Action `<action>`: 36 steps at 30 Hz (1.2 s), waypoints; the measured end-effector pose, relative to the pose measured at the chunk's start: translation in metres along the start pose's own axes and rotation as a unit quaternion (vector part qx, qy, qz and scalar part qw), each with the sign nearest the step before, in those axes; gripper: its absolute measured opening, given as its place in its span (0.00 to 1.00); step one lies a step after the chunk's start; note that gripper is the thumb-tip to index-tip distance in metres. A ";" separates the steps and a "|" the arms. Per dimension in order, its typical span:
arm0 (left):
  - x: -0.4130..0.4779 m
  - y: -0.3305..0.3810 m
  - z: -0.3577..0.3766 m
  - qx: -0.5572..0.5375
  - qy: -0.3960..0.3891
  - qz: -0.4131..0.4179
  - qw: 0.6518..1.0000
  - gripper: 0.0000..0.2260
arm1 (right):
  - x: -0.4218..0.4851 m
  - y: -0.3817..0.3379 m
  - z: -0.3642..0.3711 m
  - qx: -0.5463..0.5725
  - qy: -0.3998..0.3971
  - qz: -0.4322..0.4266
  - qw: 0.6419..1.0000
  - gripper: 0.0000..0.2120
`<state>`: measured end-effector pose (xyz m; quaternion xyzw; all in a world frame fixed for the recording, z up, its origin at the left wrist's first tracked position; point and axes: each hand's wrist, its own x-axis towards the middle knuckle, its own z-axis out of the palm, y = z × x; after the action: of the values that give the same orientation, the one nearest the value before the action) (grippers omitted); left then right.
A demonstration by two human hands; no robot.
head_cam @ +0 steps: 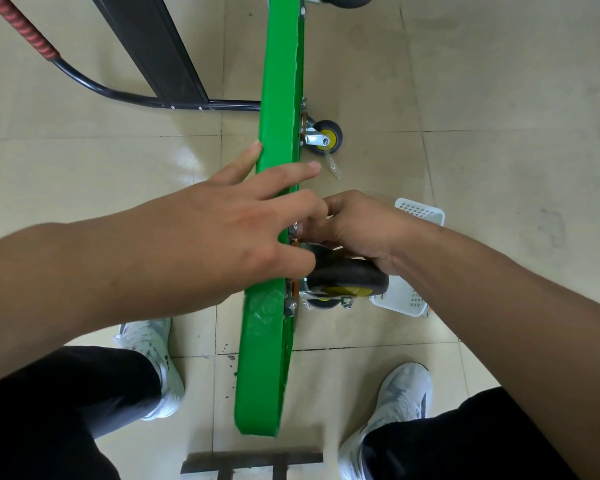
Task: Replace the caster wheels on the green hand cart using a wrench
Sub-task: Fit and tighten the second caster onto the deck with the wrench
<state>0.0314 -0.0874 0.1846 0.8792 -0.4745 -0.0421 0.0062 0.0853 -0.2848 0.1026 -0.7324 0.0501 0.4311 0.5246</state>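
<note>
Left hand (243, 230) flat — right hand (357, 230) grips rubber caster (347, 280).

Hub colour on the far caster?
Yellow hub, dark grey tyre; head view shows it best.
</note>
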 end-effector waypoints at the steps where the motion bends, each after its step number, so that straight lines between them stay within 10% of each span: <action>1: 0.000 0.000 0.000 0.000 0.000 -0.001 1.000 0.14 | 0.000 0.000 0.000 -0.003 -0.002 -0.001 1.000 0.06; 36: 0.000 0.000 -0.002 0.000 -0.007 -0.004 1.000 0.13 | 0.001 -0.001 -0.003 -0.029 -0.016 -0.006 0.999 0.06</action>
<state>0.0310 -0.0875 0.1862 0.8808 -0.4711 -0.0480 0.0028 0.0882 -0.2868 0.1032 -0.7410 0.0247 0.4405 0.5062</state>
